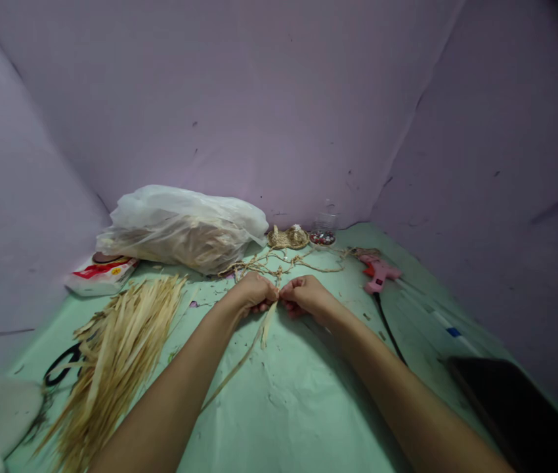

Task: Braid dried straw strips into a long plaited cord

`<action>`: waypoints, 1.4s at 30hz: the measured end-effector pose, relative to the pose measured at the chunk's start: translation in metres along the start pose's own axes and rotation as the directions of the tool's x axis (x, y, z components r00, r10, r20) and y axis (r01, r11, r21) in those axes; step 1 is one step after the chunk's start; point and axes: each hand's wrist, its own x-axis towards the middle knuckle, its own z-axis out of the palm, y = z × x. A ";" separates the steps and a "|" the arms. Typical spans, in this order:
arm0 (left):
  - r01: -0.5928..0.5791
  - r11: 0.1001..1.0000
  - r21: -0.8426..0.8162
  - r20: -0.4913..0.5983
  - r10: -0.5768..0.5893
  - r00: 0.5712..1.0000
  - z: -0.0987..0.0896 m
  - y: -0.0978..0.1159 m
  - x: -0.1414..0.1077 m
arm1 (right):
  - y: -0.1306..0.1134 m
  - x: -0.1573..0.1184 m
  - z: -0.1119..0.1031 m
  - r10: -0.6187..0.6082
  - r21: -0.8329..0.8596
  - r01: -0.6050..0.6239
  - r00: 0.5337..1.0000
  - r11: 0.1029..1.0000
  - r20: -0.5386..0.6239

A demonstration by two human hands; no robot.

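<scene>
My left hand (256,293) and my right hand (305,297) almost touch at the middle of the green table. Both are closed in a pinch on a pale fibre strip (268,324), whose loose ends hang below the fingers, one trailing toward my left forearm. Just beyond my hands, a thin twisted fibre cord (318,266) lies in loops and runs down to my fingertips. At the left, a spread bundle of dry straw-coloured strips (121,355) rests beside my left forearm.
A plastic bag (185,230) stands behind, near a red-white packet (104,274). Woven pieces (287,238) and a bead container (323,236) sit at the wall. Right: pink glue gun (380,272), dark object (510,407). Left: black scissor handles (62,365), white object (0,407).
</scene>
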 end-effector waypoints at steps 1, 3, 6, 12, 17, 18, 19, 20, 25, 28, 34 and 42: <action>-0.004 0.999 0.036 -0.014 0.004 1.000 0.000 0.001 -0.001 | 0.001 0.001 0.000 -0.007 0.003 0.007 1.000 1.000 -0.005; -0.006 0.996 0.092 -0.041 0.010 0.999 0.001 0.004 -0.003 | 0.002 0.002 0.000 -0.015 0.022 0.015 1.000 1.000 -0.003; 0.014 0.986 0.168 -0.079 0.000 0.997 -0.001 0.010 -0.006 | 0.003 0.001 0.000 0.004 0.047 -0.005 1.000 0.999 0.027; 0.017 0.900 0.436 -0.197 0.077 0.977 -0.001 0.020 -0.014 | 0.000 -0.003 0.001 0.036 0.104 -0.041 0.998 0.994 0.049; 0.028 0.801 0.598 -0.324 0.210 0.922 0.023 0.025 -0.028 | 0.001 -0.003 0.001 -0.006 0.103 0.004 1.000 0.995 0.019; 0.027 0.783 0.622 -0.332 0.232 0.914 0.027 0.025 -0.029 | 0.002 -0.002 0.001 -0.015 0.099 0.013 1.000 0.995 0.016; 0.023 0.766 0.642 -0.327 0.247 0.912 0.029 0.026 -0.031 | 0.003 -0.001 0.001 -0.022 0.097 0.020 1.000 0.995 0.016; 0.017 0.755 0.655 -0.310 0.249 0.918 0.028 0.027 -0.032 | 0.004 0.000 0.000 -0.025 0.098 0.023 1.000 0.995 0.018; 0.042 0.853 0.521 -0.224 0.089 0.971 0.005 0.031 -0.026 | 0.007 0.002 -0.002 -0.061 0.129 0.052 0.996 0.990 0.062; 0.099 0.974 0.203 -0.254 -0.045 0.966 -0.003 0.029 -0.018 | 0.008 0.002 -0.003 -0.084 0.137 0.069 0.990 0.988 0.109; 0.239 0.935 -0.262 0.149 -0.206 0.967 0.005 0.019 -0.010 | 0.008 0.003 -0.003 -0.102 0.144 0.083 0.987 0.986 0.126; 0.120 0.992 0.047 -0.143 -0.112 0.983 0.008 0.009 -0.005 | 0.009 0.002 -0.011 -0.497 -0.600 0.487 0.852 0.635 0.166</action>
